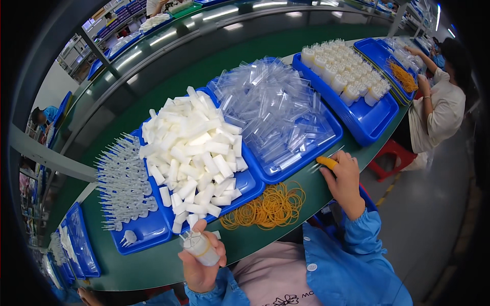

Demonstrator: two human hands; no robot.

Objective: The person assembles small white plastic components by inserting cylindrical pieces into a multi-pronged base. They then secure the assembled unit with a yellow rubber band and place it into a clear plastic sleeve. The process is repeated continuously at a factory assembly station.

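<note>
Around a white bundle of parts (200, 248), my left hand (204, 278) is closed, near the front edge of the bench. A tan rubber band circles the bundle, and thin prongs stick out of its top. My right hand (345, 181) is at the bench edge, thumb and index finger apart, with a yellow finger cot (326, 162) on the index finger. Just beyond those fingers is a thin clear piece (336, 151); whether they touch it I cannot tell. Between my hands lies a heap of tan rubber bands (270, 206).
Blue trays hold white foam blocks (196, 153), clear plastic sleeves (270, 102), pale pronged parts (122, 178) and banded white bundles (342, 71). A co-worker (439, 107) sits at the right by a red stool (392, 159). A metal rail (56, 155) crosses at the left.
</note>
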